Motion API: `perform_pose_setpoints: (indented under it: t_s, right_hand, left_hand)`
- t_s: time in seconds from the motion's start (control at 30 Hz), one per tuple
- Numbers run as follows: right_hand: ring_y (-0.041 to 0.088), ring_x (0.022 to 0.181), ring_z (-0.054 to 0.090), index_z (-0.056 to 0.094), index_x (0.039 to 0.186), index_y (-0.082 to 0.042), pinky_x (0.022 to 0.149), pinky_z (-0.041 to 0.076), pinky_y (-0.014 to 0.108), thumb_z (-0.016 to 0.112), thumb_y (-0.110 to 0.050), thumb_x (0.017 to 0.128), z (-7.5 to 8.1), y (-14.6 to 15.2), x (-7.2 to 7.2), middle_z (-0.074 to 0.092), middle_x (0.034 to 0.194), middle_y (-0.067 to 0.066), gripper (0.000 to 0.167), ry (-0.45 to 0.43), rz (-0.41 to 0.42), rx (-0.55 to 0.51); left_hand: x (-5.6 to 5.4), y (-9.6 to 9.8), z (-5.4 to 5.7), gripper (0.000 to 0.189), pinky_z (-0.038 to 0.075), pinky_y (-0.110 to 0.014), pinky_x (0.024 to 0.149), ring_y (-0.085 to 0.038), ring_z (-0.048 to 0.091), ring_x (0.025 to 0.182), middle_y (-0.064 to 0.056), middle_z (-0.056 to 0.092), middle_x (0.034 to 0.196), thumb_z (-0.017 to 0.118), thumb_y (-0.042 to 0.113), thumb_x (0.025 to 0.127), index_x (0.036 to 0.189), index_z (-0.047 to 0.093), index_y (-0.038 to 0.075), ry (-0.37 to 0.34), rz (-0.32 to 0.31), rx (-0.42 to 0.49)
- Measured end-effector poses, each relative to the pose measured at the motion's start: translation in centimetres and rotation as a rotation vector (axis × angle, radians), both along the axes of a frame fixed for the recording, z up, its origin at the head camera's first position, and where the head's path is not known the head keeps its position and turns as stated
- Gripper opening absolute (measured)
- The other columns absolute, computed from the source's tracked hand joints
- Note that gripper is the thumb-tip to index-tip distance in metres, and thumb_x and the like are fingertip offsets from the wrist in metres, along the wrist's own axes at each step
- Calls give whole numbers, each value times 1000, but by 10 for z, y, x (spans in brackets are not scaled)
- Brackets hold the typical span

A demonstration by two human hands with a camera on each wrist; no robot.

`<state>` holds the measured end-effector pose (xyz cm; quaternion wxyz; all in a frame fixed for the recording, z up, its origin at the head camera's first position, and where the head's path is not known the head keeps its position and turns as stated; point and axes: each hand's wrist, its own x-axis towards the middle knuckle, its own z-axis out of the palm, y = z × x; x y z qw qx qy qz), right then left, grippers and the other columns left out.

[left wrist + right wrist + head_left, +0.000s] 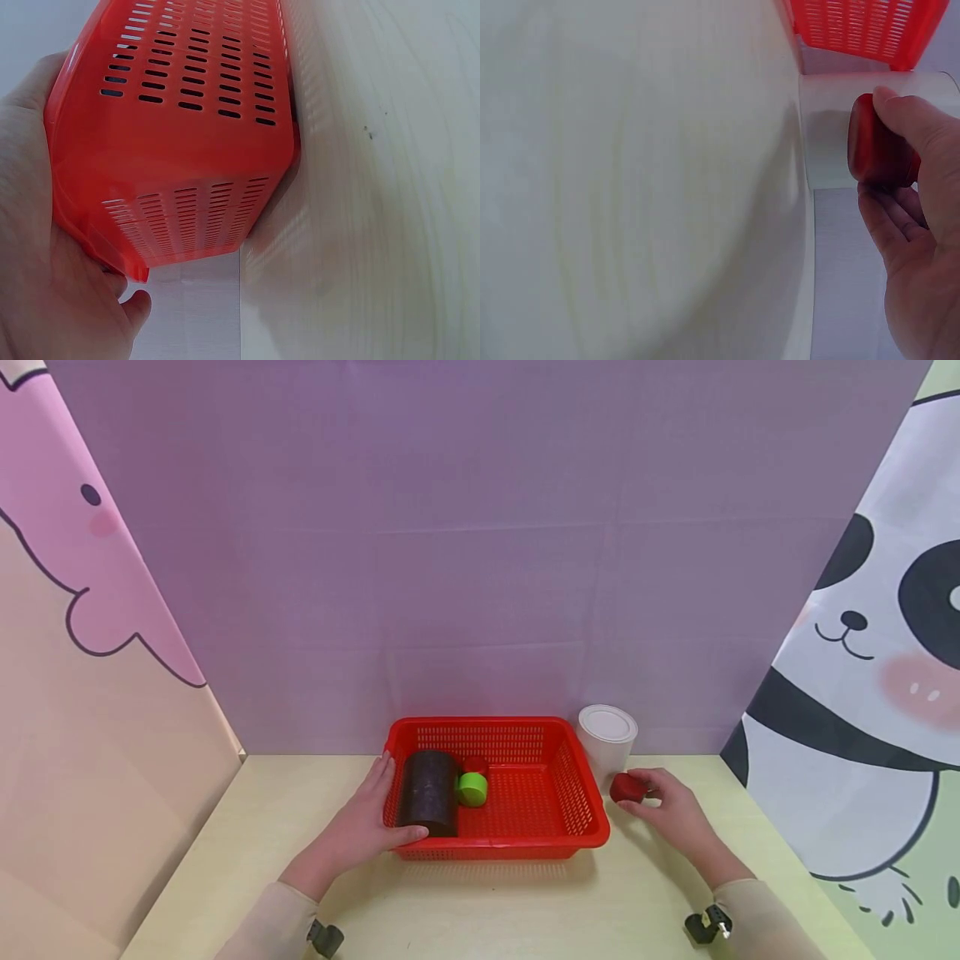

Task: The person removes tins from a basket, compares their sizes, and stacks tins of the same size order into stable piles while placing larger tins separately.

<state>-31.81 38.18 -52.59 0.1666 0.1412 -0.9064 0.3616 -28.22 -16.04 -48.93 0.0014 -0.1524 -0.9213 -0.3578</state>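
Note:
My left hand (pixel 372 817) grips the near left corner of a red plastic basket (pixel 495 842), its thumb over the front rim and its fingers along the left rim. The basket's slotted outer walls (pixel 172 142) fill much of the left wrist view. My right hand (pixel 671 810) pinches a small dark red object with rounded edges (pixel 627 787) between thumb and fingers, right of the basket. In the right wrist view this red object (pixel 874 146) appears in front of a white can (pixel 829 131); whether they touch, I cannot tell.
Inside the basket, a large dark cylinder (pixel 429 793) lies at the left, beside a small green cylinder (pixel 472 790) and a small red piece (pixel 476 765). The white can (pixel 609 739) stands upright behind the basket's right side. A purple cloth (pixel 480 568) hangs behind the pale wooden table (pixel 495 910).

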Motion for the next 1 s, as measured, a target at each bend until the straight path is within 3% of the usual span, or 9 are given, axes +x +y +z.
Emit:
perform_pose_setpoints:
  t_s: [0.43, 1.0]
  right_hand:
    - [42, 108, 75, 68, 131, 6, 95, 64, 56, 94, -4, 87, -3, -12, 1, 69, 122, 20, 53, -57, 15, 24]
    - [45, 112, 71, 65, 128, 7, 97, 63, 61, 96, -2, 84, -5, -20, -5, 69, 121, 21, 55, -138, 0, 66]
  left_hand:
    - [0, -1, 1, 138, 44, -67, 120, -38, 10, 170, -9, 5, 187, 91, 67, 80, 178, 13, 10, -14, 0, 2]
    - [-1, 0, 0, 138, 45, -67, 119, -38, 10, 170, -9, 6, 187, 90, 68, 79, 178, 13, 10, -15, -5, 12]
